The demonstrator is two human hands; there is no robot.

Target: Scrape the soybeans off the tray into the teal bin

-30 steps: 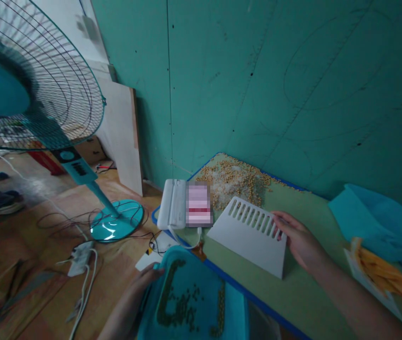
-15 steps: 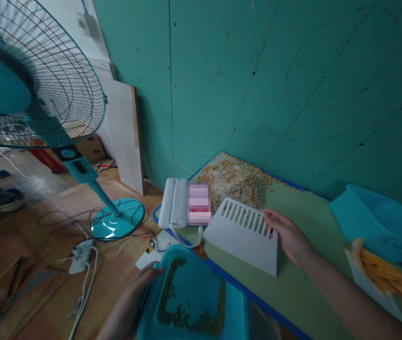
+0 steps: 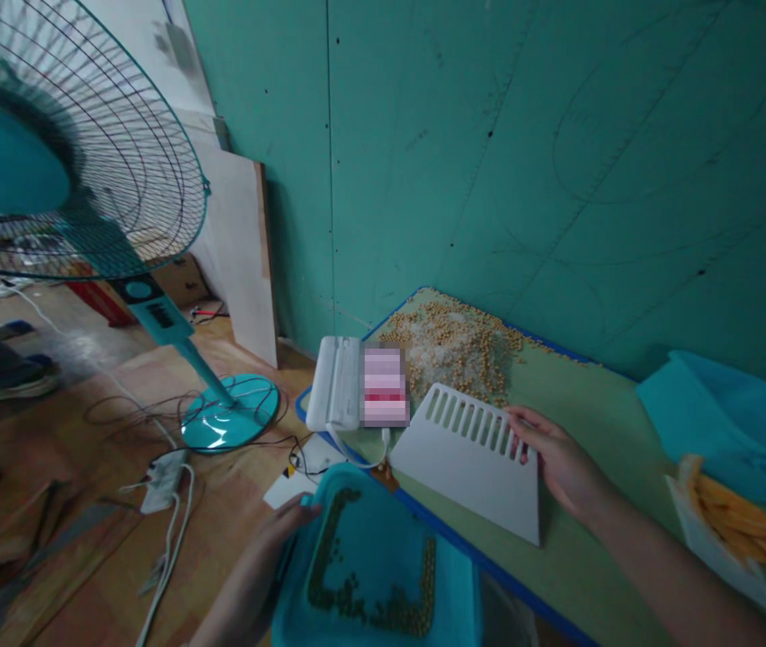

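My right hand [image 3: 562, 463] grips the right upper corner of a white slotted scraper [image 3: 470, 481], a flat trapezoid plate with a row of slots along its narrow edge. The scraper is tilted over the green tabletop [image 3: 558, 386], just in front of a heap of tan beans [image 3: 454, 346] mixed with whitish, clear bits. Down at the table's front edge, my left hand [image 3: 281, 535] has its fingers over the left rim of a turquoise tub [image 3: 460, 575]. Beans lie along the sides of the tub's bottom.
Left of the scraper lie a white device [image 3: 334, 382] and a phone [image 3: 384, 386] with a blurred screen, joined by a cable. A turquoise container [image 3: 720, 422] and an orange cloth [image 3: 740, 517] are at right. A standing fan [image 3: 160, 310] and a power strip [image 3: 164, 481] occupy the left floor.
The scraper and my right hand have shifted slightly right and down in view. Most of the scene has also slid slightly right. Both hands keep their holds.
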